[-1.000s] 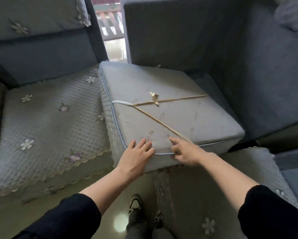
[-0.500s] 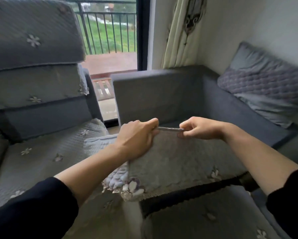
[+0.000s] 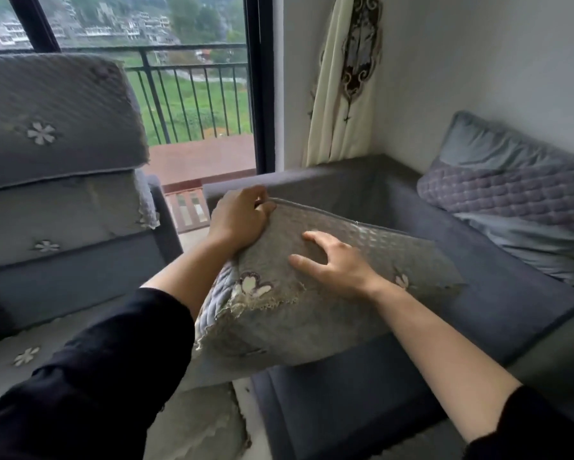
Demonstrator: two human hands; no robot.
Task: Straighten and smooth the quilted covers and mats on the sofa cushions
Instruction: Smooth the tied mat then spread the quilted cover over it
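Note:
A seat cushion with a grey quilted cover (image 3: 371, 257), flowers and lace trim on its front flap, is tilted up above the dark sofa base (image 3: 362, 386). My left hand (image 3: 239, 217) grips the cushion's upper left corner, fingers curled over the piped edge. My right hand (image 3: 332, 260) lies spread on the quilted top, fingers fairly straight and pressing the fabric. The cover's lace corner (image 3: 252, 293) is bunched and folded at the left front.
To the left stands a sofa with a quilted flowered seat mat (image 3: 23, 356) and covered back cushions (image 3: 46, 121). A purple-grey pillow (image 3: 511, 194) leans at the right back. A glass balcony door (image 3: 192, 94) and curtain (image 3: 345, 78) are behind. Another mat (image 3: 206, 426) hangs below.
The cushion was flipped from its tied underside to the quilted side and lifted. My right hand let go of the top edge and now lies flat on the cover; my left still grips the corner.

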